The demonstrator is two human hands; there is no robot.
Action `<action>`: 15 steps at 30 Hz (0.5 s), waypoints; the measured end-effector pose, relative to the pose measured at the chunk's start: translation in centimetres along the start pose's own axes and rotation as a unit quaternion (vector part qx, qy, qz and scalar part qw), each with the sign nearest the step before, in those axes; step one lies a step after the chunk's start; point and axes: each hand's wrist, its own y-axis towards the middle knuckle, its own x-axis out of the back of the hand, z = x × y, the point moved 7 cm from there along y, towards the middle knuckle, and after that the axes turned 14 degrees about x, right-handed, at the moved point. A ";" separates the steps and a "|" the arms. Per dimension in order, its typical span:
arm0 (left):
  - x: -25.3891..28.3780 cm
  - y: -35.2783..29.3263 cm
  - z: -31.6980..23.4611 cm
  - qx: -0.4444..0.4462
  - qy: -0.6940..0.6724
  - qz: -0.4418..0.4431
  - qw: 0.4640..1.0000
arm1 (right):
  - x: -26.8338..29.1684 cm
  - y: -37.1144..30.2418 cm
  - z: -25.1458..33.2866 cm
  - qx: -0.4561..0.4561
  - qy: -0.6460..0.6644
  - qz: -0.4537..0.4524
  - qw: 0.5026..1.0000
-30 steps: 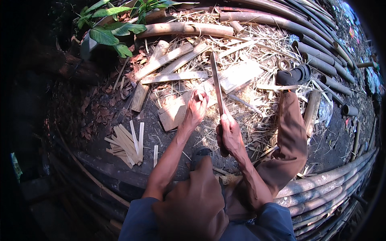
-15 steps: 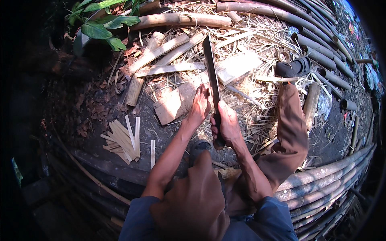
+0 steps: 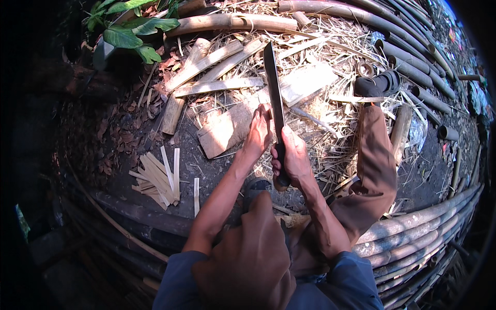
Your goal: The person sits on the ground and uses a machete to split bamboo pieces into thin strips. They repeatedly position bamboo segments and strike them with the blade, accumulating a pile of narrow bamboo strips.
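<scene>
My right hand (image 3: 294, 156) is wrapped round the dark handle of a machete (image 3: 274, 85), whose long blade points away from me, nearly upright in the view. Just left of the blade, my left hand (image 3: 259, 130) is closed with its fingertips against a small piece, mostly hidden, that I cannot make out. Beneath and beyond the hands lies a flat wooden board (image 3: 225, 133), partly in bright sun. A second pale, sunlit slab (image 3: 308, 82) lies beyond it, past the blade.
Split bamboo pieces (image 3: 219, 88) lie beyond the board. Thin bamboo strips (image 3: 155, 178) are piled at the left. Shavings (image 3: 330, 119) cover the ground. Bamboo poles (image 3: 413, 235) run along the near right, others (image 3: 408, 67) at the far right. My right leg (image 3: 376, 150) stretches forward.
The machete has shifted slightly, its tip now a little farther away and to the right. The left hand has barely moved; both hands keep their grip.
</scene>
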 end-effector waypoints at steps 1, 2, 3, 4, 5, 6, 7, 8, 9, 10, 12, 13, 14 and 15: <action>0.1 0.0 -0.5 0.026 -0.012 0.008 1.000 | 0.1 0.0 -0.1 0.003 0.000 -0.010 1.000; 0.0 0.0 -0.6 0.051 -0.024 0.016 0.998 | 0.2 0.1 -0.4 0.005 0.001 -0.020 1.000; -0.4 0.0 0.0 0.041 -0.016 0.014 0.999 | 0.4 0.1 -0.5 0.008 0.001 -0.029 1.000; -0.4 0.1 0.6 0.032 -0.005 0.010 0.999 | 0.2 0.1 -0.3 0.016 -0.023 -0.023 0.999; -0.4 0.0 1.2 0.034 -0.008 0.010 0.999 | 0.0 0.0 0.1 0.024 -0.047 -0.016 0.998; -0.4 0.0 1.9 0.035 -0.012 0.009 0.999 | -0.2 0.0 0.3 0.032 -0.070 -0.009 0.997; -0.5 0.2 1.2 0.043 -0.033 0.016 0.998 | 0.1 0.2 0.5 0.058 -0.097 -0.004 0.994; -0.5 0.4 0.7 0.051 -0.053 0.023 0.997 | 0.5 0.4 0.3 0.085 -0.124 0.000 0.989; -0.7 0.4 0.6 0.062 -0.051 0.022 0.997 | 0.8 0.5 0.2 0.110 -0.151 0.005 0.982; -0.6 0.3 0.5 0.072 -0.047 0.021 0.996 | 0.9 0.6 0.4 0.137 -0.174 0.003 0.975; -0.3 0.6 -0.1 0.037 -0.042 -0.001 0.998 | 0.8 0.6 1.0 0.190 -0.219 -0.001 0.957; -0.2 0.3 -0.2 -0.003 -0.040 -0.020 0.999 | 0.8 0.7 0.9 0.199 -0.226 -0.004 0.954; 0.0 0.0 -0.3 -0.043 -0.039 -0.039 0.998 | 0.9 0.7 0.7 0.206 -0.233 -0.009 0.950; -0.4 0.3 1.1 0.002 -0.096 -0.001 0.995 | 0.9 1.0 0.3 0.214 -0.233 -0.017 0.948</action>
